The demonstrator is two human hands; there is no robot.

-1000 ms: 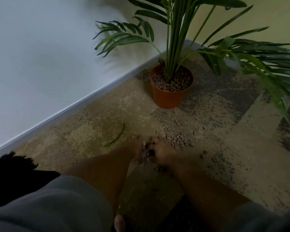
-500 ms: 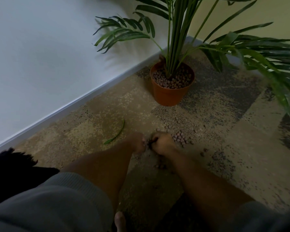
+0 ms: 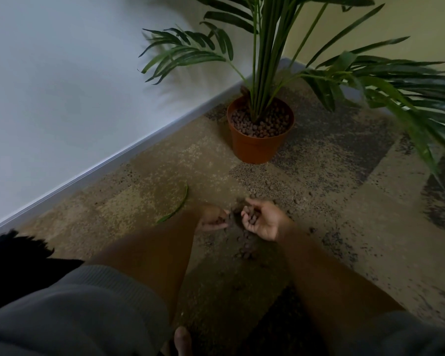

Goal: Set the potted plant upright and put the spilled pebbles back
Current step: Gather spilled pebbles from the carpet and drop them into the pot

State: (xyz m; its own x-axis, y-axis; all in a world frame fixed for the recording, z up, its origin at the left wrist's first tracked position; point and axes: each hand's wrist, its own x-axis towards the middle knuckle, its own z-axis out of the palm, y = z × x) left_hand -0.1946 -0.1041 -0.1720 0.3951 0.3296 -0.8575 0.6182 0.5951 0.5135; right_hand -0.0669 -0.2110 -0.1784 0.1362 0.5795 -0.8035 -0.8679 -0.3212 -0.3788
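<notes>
The orange pot [image 3: 254, 147] stands upright on the carpet in the corner, filled with brown pebbles [image 3: 261, 124] around the palm's green stems [image 3: 265, 60]. Closer to me, my right hand [image 3: 263, 222] is palm up and cupped around a heap of pebbles. My left hand [image 3: 211, 218] is beside it, curled, with a few pebbles in its palm. More loose pebbles [image 3: 247, 249] lie on the carpet under and just behind my hands, and a few [image 3: 270, 187] are scattered toward the pot.
A fallen green leaf [image 3: 176, 208] lies on the carpet left of my hands. The white wall and grey skirting board [image 3: 108, 163] run along the left. Long fronds [image 3: 409, 98] hang over the floor at the right. My bare toe [image 3: 181, 340] shows at the bottom.
My hands were pressed together, knuckles up, scooping on the carpet. Now they have lifted and turned palm up, holding pebbles. The pile that lay right of them is gone from the floor.
</notes>
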